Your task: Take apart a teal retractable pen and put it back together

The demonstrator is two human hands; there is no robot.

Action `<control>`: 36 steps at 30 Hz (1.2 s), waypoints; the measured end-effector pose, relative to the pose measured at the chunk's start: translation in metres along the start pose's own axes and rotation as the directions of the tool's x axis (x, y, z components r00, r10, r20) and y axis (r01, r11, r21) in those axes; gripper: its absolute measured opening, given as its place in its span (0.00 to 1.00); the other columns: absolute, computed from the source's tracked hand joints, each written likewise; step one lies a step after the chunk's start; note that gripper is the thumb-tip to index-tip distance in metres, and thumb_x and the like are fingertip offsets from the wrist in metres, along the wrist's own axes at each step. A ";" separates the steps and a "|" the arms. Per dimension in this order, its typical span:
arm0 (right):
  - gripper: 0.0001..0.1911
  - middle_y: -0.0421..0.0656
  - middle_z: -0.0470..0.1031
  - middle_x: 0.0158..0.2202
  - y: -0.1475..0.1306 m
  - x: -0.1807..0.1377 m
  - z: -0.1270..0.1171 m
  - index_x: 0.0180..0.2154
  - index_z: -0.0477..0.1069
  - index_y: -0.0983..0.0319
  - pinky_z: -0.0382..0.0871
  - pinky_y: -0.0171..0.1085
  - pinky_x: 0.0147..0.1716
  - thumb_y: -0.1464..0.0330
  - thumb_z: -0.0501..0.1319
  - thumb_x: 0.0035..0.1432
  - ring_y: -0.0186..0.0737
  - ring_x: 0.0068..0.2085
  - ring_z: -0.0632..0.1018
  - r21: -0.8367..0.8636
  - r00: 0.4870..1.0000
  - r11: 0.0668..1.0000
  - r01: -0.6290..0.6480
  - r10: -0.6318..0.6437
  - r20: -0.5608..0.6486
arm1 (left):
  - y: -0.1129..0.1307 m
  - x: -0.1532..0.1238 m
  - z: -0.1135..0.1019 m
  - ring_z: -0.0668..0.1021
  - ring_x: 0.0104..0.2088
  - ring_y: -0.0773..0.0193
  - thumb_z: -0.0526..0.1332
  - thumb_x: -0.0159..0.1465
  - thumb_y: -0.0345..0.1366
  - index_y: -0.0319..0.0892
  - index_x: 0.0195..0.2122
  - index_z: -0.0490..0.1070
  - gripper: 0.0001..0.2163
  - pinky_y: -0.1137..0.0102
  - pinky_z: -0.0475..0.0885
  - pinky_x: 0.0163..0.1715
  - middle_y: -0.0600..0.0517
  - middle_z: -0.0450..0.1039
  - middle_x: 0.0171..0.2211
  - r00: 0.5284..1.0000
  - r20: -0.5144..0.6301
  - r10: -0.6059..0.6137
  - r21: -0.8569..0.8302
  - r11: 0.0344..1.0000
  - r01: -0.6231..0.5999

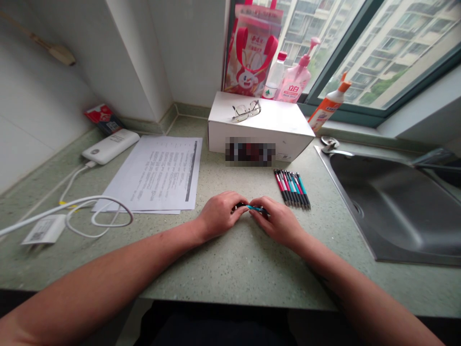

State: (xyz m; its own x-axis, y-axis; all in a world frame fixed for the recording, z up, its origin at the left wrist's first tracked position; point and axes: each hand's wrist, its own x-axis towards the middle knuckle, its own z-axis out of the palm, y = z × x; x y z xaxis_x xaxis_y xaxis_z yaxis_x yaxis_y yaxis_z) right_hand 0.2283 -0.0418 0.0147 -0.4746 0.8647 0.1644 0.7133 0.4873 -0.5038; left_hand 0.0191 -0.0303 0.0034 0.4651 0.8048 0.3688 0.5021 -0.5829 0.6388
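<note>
My left hand (218, 213) and my right hand (276, 219) meet low over the green countertop (230, 269), both closed on one teal pen (254, 208) held level between them. Each hand pinches one end, and the fingers hide most of the pen. Just to the right of my right hand lies a row of several red and teal pens (292, 188), side by side on the counter.
A white box (257, 127) with glasses (247, 110) on it stands behind the hands. Printed papers (158, 173) lie to the left, with a power bank (110, 146) and white cable (97, 214). A steel sink (392, 206) is at right; bottles (297, 77) line the window sill.
</note>
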 end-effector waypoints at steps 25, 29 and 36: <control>0.09 0.45 0.78 0.39 0.000 0.000 0.001 0.43 0.71 0.59 0.69 0.39 0.37 0.63 0.55 0.68 0.42 0.38 0.78 -0.024 1.000 1.000 0.004 -0.004 0.002 | 0.002 0.001 -0.001 0.78 0.38 0.61 0.60 0.68 0.35 0.41 0.40 0.75 0.05 0.66 0.72 0.41 0.50 0.78 0.36 1.000 0.008 0.003 0.004 1.000 -0.003; 0.09 0.45 0.78 0.39 0.000 0.000 0.001 0.44 0.70 0.59 0.69 0.39 0.37 0.63 0.55 0.68 0.42 0.39 0.79 -0.010 1.000 1.000 0.007 -0.008 -0.013 | 0.001 0.001 -0.001 0.78 0.37 0.61 0.60 0.68 0.35 0.41 0.40 0.75 0.05 0.66 0.72 0.40 0.50 0.78 0.36 1.000 0.005 -0.003 0.003 1.000 0.003; 0.10 0.45 0.77 0.39 -0.001 0.002 0.000 0.42 0.71 0.59 0.69 0.40 0.38 0.64 0.52 0.69 0.42 0.39 0.78 -0.021 1.000 1.000 0.001 0.000 0.022 | 0.002 0.001 -0.001 0.78 0.38 0.61 0.60 0.68 0.35 0.41 0.39 0.75 0.06 0.66 0.72 0.41 0.50 0.78 0.36 1.000 0.015 0.000 0.005 1.000 0.000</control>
State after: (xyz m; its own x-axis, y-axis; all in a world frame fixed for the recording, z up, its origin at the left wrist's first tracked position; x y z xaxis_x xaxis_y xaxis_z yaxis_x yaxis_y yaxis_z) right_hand 0.2267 -0.0410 0.0157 -0.4860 0.8617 0.1456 0.7238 0.4903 -0.4856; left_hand 0.0193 -0.0305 0.0055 0.4758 0.8030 0.3590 0.5058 -0.5837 0.6352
